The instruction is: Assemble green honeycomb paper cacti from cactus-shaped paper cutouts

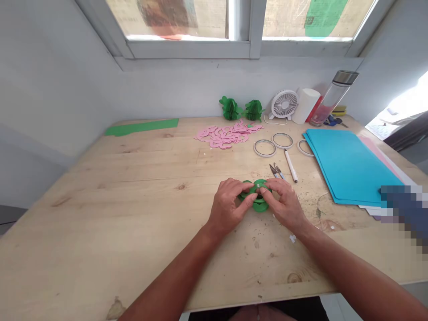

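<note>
Both hands meet over a green paper cutout [260,207] with rounded lobes, low over the wooden table. My left hand [230,200] pinches its left side between thumb and fingers. On the other side, my right hand [284,200] grips the same cutout, its thumb and fingers near a small white tab on the paper. The fingers partly cover the cutout, so its full shape and number of layers are hidden. Just beyond the hands lie small thread snips [277,171] and a white pen [290,166].
Behind are pink paper cutouts [227,135], two green folded-paper figures [230,109], a small fan [284,105] and a glass bottle [334,98]. Tape rolls [265,154] lie near blue sheets [354,165] at right. A green paper strip [142,127] rests back left.
</note>
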The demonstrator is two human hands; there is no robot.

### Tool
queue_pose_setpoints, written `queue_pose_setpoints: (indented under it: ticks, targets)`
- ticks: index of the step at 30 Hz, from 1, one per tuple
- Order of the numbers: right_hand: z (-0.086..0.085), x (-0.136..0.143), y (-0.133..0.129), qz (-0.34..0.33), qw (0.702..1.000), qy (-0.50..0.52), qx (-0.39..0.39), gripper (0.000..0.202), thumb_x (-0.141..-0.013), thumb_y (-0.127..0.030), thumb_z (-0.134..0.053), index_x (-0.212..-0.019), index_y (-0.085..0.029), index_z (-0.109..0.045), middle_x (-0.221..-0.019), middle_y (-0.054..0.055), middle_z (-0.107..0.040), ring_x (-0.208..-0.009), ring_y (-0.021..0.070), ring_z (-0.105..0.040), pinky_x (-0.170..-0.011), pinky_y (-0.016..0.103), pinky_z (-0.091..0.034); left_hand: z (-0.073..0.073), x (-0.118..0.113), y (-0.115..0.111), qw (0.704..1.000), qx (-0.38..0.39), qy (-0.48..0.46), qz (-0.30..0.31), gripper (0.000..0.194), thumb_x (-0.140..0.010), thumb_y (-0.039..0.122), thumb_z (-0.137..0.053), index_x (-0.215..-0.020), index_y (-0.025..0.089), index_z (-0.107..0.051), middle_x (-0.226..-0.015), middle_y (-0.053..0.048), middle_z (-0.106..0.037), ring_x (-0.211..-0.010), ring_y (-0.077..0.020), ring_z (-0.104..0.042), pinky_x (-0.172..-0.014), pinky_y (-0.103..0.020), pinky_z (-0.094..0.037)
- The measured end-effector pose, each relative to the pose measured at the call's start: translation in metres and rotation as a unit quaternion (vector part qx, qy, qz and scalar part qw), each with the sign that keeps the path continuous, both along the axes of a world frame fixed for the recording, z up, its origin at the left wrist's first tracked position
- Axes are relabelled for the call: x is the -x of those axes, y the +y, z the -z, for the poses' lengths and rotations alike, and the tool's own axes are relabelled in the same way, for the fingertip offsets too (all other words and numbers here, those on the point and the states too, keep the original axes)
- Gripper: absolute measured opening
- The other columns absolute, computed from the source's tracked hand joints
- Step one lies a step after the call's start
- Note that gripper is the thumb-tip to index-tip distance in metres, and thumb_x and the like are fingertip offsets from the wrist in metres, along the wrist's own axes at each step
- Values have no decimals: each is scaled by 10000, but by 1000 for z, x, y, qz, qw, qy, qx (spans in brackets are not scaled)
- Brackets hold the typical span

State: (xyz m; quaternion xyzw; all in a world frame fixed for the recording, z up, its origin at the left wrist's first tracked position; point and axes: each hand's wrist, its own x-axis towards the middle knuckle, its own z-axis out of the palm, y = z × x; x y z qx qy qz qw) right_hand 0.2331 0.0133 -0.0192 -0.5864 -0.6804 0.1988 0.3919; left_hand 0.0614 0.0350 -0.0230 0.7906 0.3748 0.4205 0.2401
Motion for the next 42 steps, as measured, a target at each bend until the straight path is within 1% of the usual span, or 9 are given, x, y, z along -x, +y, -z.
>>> queue_pose_setpoints:
  ticks: [5, 7, 9, 11, 15, 20, 24, 34, 42]
  targets:
    - [-9, 5, -3, -12, 992, 101, 71, 231, -829, -315, -502, -722, -185, -661, -775, 49, -683, -769, 204, -613, -710, 324, -454, -2, -1, 0, 1000, -15, 5, -7, 138, -819, 253, -606, -947, 211, -640, -803, -21, -694, -782, -187, -587, -772, -357, -435]
    - [-12, 7, -4, -28, 988, 120, 89, 251, -837, -323, -483, -710, -180, -646, -727, 39, -661, -716, 188, -595, -659, 305, -447, -2, 0, 0, 1000, -26, 10, -12, 110, -824, 252, -598, -915, 209, -643, -788, -22, -693, -776, -187, -592, -768, -359, -435]
    - [-14, 9, -6, -45, 990, 104, 85, 256, -842, -315, -471, -689, -181, -627, -702, 32, -643, -693, 180, -577, -643, 300, -434, -2, 0, 1, 999, -39, 15, -13, 83, -828, 248, -594, -877, 206, -647, -773, -22, -692, -766, -184, -596, -766, -360, -434]
    - [-13, 8, -6, -51, 994, 68, 69, 241, -840, -300, -471, -687, -188, -620, -721, 33, -648, -718, 186, -581, -676, 311, -430, -1, -1, 1, 999, -48, 16, -14, 71, -827, 238, -597, -859, 203, -650, -774, -22, -695, -763, -181, -600, -767, -360, -433]
    - [-6, 7, -6, -25, 1000, -14, 12, 215, -828, -285, -478, -663, -206, -592, -745, 36, -651, -798, 212, -590, -787, 361, -402, 0, -3, 0, 998, -55, 17, -22, 70, -826, 227, -594, -845, 209, -658, -787, -21, -700, -776, -182, -605, -773, -363, -433]
    - [-7, 5, -5, -59, 995, -79, 3, 228, -831, -258, -452, -612, -202, -478, -671, 27, -581, -745, 196, -538, -723, 343, -372, 2, -6, -1, 997, -66, 19, -26, 91, -836, 214, -576, -829, 208, -666, -774, -17, -694, -772, -176, -597, -780, -365, -432]
    - [-11, 6, -5, -75, 992, -99, 1, 225, -832, -224, -429, -608, -202, -432, -642, 15, -533, -744, 186, -510, -723, 334, -356, 2, -6, -1, 996, -80, 18, -27, 104, -845, 207, -567, -814, 200, -666, -764, -17, -688, -762, -169, -588, -774, -362, -431]
    - [-10, 8, -7, -76, 989, -122, -29, 195, -826, -180, -433, -632, -197, -434, -677, 10, -550, -816, 187, -532, -810, 356, -323, 1, -7, -2, 993, -106, 32, -28, 143, -865, 205, -535, -776, 195, -647, -749, -19, -679, -751, -169, -581, -778, -367, -418]
    - [-12, 9, -7, -74, 987, -136, -34, 207, -821, -172, -434, -616, -205, -430, -683, 16, -564, -779, 181, -516, -801, 351, -333, -1, -9, -4, 993, -101, 49, -40, 166, -852, 182, -508, -731, 202, -620, -725, -15, -667, -735, -170, -575, -774, -366, -413]
